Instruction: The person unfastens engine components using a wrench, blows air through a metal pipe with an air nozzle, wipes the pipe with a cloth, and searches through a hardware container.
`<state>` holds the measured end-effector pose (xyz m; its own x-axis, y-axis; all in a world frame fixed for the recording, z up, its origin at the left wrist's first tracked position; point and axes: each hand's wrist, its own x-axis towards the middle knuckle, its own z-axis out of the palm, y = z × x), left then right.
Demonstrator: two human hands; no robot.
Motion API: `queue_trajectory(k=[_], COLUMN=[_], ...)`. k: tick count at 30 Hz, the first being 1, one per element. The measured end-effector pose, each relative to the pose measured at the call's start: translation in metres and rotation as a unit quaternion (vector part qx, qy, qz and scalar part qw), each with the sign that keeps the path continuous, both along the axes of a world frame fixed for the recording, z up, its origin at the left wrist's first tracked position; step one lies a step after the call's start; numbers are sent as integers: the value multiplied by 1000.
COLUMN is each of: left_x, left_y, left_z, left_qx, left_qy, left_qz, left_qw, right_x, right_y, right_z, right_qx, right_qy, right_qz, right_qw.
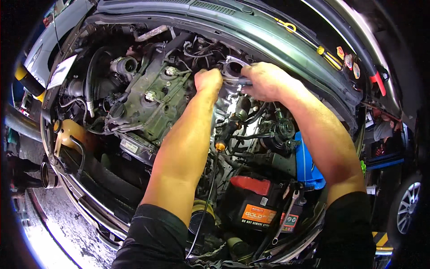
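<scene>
Both arms reach deep into a car's engine bay. My left hand (208, 81) is closed in a fist beside a round-mouthed metal housing (234, 68) at the back of the engine; what its fingers hold is hidden. My right hand (265, 81) is closed at the other side of that housing, with its fingers around a short dark cylindrical piece (244, 81) that I cannot identify. Left of my hands lies the dark engine top (152, 101). Just below them, a dark tool-like piece with an orange end (220, 146) has a thin cable running toward me.
A battery (236, 210) sits at the front right, with a wrench (286, 219) lying over it. A blue container (307, 162) stands near my right forearm. An orange-tinted reservoir (71, 134) is at left. A yellow-handled screwdriver (329, 58) lies along the far right edge.
</scene>
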<state>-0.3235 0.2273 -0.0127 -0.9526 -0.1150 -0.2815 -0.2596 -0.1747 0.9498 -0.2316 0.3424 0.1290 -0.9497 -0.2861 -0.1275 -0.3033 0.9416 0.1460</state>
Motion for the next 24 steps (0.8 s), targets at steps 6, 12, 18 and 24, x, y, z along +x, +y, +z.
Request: queue_trajectory(k=[6,12,18,24], left_x=[-5,-11,-14,-8], left_y=[0,0,-1,-5], left_z=[-10,-14,-13,-8], left_qx=[-48,-89,55,-67], left_qy=[25,40,38,23], left_qz=[-1,-73,-33,-54], left_qw=[999,993,997,996], right_x=[-5,-9,-20,2], right_y=[-15,-13,-15,-11], right_z=[54,6,27,19], right_qx=[-316,61,-217,-179], right_qy=[94,-34,106,35], right_qz=[251,222,357,158], right_qw=[910,973,902,970])
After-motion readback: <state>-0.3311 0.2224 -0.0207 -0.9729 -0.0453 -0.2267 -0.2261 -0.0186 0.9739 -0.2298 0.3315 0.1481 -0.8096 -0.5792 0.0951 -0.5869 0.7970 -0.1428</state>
